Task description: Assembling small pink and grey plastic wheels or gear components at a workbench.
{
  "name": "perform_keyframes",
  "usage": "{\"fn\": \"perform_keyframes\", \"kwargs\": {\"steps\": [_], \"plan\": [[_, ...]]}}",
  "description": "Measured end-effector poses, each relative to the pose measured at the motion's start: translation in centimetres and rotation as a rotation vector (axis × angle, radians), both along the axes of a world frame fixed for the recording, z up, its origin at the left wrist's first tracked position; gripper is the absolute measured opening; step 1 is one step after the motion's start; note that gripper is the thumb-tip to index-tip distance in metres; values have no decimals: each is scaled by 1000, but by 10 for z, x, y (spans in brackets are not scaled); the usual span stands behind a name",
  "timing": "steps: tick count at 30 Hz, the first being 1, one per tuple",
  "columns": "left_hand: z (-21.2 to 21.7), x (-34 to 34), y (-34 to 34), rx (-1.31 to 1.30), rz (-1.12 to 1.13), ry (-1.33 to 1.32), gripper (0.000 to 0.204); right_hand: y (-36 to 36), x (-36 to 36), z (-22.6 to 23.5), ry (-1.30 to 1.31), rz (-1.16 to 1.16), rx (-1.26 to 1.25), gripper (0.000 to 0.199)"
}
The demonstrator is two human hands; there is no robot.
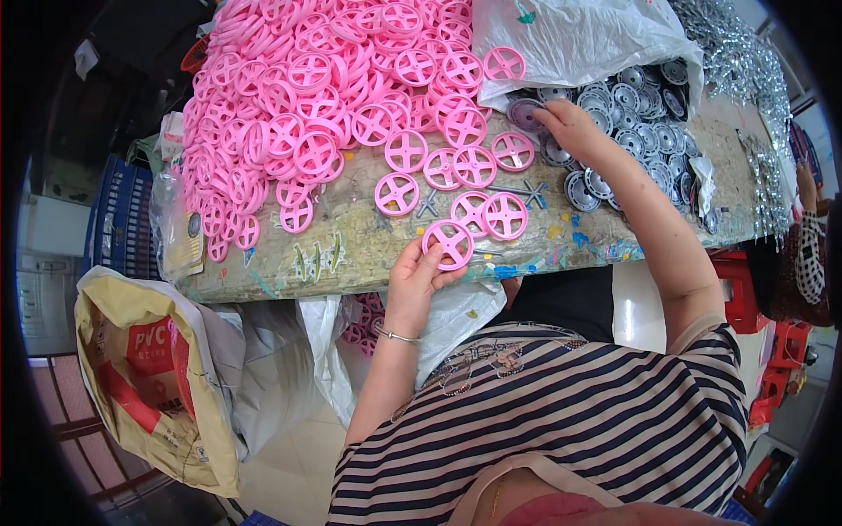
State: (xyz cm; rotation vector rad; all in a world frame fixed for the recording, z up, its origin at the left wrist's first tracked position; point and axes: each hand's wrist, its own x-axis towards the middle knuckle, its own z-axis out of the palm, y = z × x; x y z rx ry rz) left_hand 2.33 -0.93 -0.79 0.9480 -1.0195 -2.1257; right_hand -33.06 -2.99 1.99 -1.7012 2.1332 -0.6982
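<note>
Near the table's front edge, my left hand [414, 282] grips a pink plastic wheel [436, 235] with cross spokes, thumb on its face. Farther off to the right, my right hand [574, 131] pinches the edge of a dark grey ridged disc [523, 115]. That disc is at the left side of a heap of similar grey discs [630, 140]. Several loose pink wheels [396, 194] lie flat between my hands, two of them overlapping [505, 216] just beyond my left hand. Behind them rises a big pile of pink wheels [307, 74].
The worn table [351, 250] is spotted with paint. A white sack [579, 39] lies behind the grey discs, with silver tinsel [741, 66] at the far right. A tan paper sack [158, 368] stands open at the left. Red stools [781, 368] and another person's arm [807, 188] are at right.
</note>
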Motion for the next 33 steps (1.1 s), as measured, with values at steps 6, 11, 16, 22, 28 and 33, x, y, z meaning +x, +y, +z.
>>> {"fn": "perform_keyframes", "kwargs": {"steps": [6, 11, 16, 22, 28, 33], "plan": [[-1, 0, -1, -3, -2, -2, 27, 4, 4, -3, 169, 27, -326, 54], [0, -1, 0, -12, -11, -6, 27, 6, 11, 6, 177, 75, -50, 63], [-1, -1, 0, -17, -10, -9, 28, 10, 19, 11, 161, 70, -54, 60], [0, -1, 1, -28, -7, -11, 27, 14, 24, 12, 242, 102, -95, 58], [0, -1, 2, -23, -5, -8, 27, 18, 19, 12, 262, 114, -246, 46], [0, -4, 2, -29, 13, 5, 27, 22, 12, 22, 173, -3, -157, 27]]}}
